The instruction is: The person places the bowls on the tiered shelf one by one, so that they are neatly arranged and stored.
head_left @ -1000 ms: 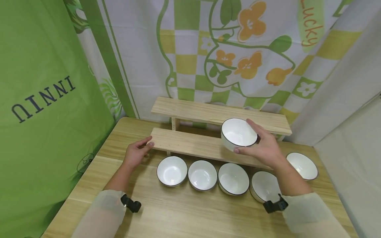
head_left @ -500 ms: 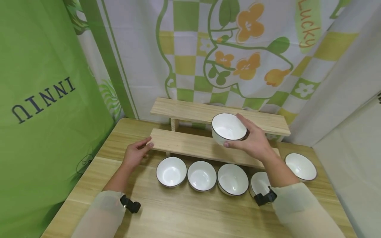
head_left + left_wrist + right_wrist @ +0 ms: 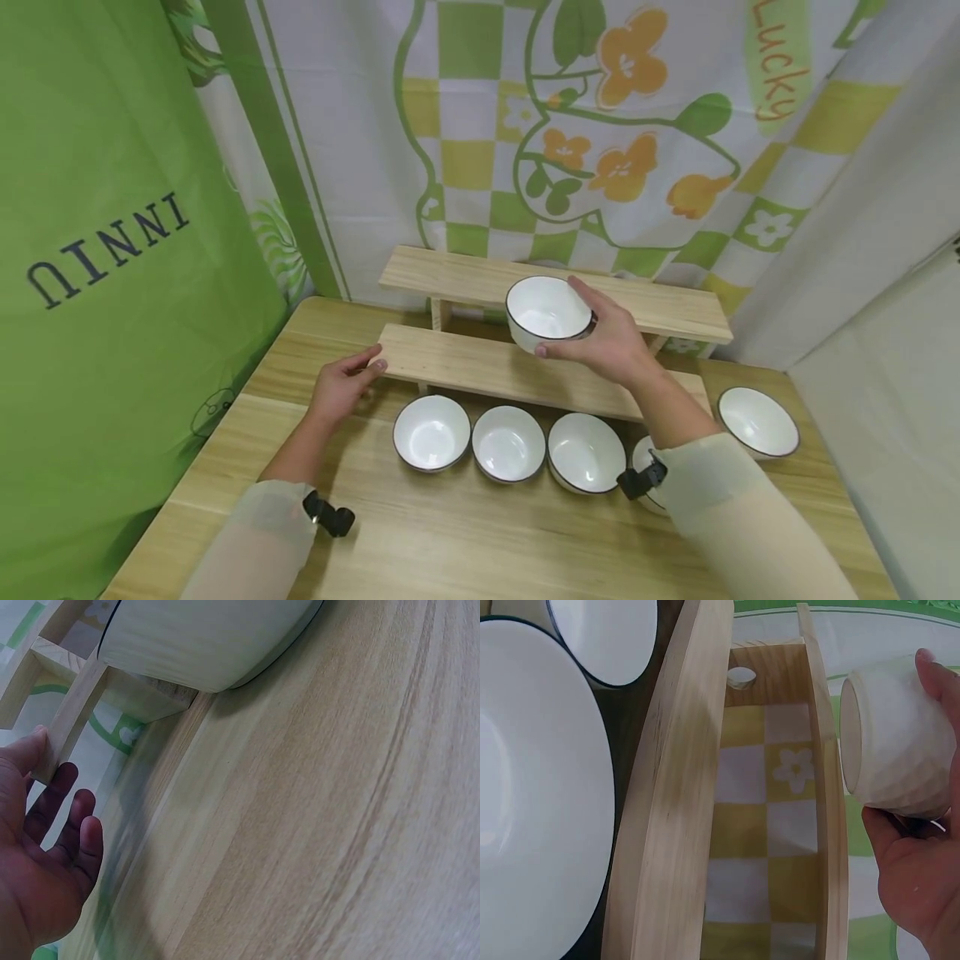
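My right hand (image 3: 607, 337) grips a white bowl (image 3: 547, 308) with a dark rim, thumb on the near side and fingers at the far side. The bowl is upright, in the air over the two-tier wooden shelf. In the right wrist view the held bowl (image 3: 892, 742) shows its base, apart from the shelf's upper board (image 3: 831, 825). My left hand (image 3: 345, 385) pinches the left end of the shelf's lower board (image 3: 465, 362). In the left wrist view the thumb and index finger are on that board end (image 3: 56, 742), while the other fingers curl loosely.
Several white bowls stand in a row before the shelf: one bowl (image 3: 432, 433) at the left, another bowl (image 3: 651, 475) partly behind my right forearm. A further bowl (image 3: 759, 422) stands at the right. A patterned curtain (image 3: 480, 167) hangs right behind the shelf on the wooden table (image 3: 450, 542).
My right hand has carried the bowl leftward and slightly farther back, from over the lower board's right part toward the shelf's middle. My left hand has stayed at the board's end.
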Motion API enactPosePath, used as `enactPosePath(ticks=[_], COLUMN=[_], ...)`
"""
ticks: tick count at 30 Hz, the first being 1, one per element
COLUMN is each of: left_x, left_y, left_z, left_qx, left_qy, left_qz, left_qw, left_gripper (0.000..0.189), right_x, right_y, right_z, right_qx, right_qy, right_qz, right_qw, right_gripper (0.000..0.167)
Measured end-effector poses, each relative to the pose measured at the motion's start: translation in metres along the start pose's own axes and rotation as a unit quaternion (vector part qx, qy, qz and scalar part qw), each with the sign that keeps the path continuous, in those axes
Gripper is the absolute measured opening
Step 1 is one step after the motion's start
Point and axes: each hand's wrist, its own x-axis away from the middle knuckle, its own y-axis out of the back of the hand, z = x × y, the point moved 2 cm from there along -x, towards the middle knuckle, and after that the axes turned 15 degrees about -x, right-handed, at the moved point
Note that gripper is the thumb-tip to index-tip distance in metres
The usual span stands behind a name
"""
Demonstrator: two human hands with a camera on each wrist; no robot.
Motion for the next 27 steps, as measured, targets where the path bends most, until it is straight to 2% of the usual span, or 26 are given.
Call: enactPosePath(ticks=[9, 13, 18, 20, 25, 27], left_x=[-0.003, -0.005, -0.005, -0.005, -0.005, -0.004], left_y=[0.000, 0.000, -0.001, -0.001, 0.000, 0.000], left_z=[0.005, 0.008, 0.008, 0.008, 0.006, 0.006], left_qx=[-0.008, -0.009, -0.003, -0.006, -0.013, -0.012], left_qy=[0.003, 0.012, 0.013, 0.010, 0.004, 0.001], left_qz=[0.001, 0.002, 0.010, 0.010, -0.001, -0.003], left_qw=[1.0000, 0.9999, 0.9999, 0.9999, 0.9999, 0.9999], left_gripper=[0.058, 0.055, 0.053, 0.053, 0.055, 0.055], right_x=[-0.019, -0.026, -0.035, -0.038, -0.044, -0.046], right_y=[-0.016, -0.023, -0.030, -0.032, -0.039, -0.042], right_z=[0.008, 0.011, 0.014, 0.016, 0.021, 0.024], right_qx=[-0.021, -0.028, -0.011, -0.008, -0.012, -0.017], right_qy=[0.022, 0.038, 0.055, 0.053, 0.038, 0.038], right_qz=[0.003, 0.004, -0.005, -0.007, -0.009, -0.012], right_qw=[0.9995, 0.9989, 0.9984, 0.9986, 0.9992, 0.9991], right_gripper=[0.128, 0.118, 0.105, 0.107, 0.125, 0.126])
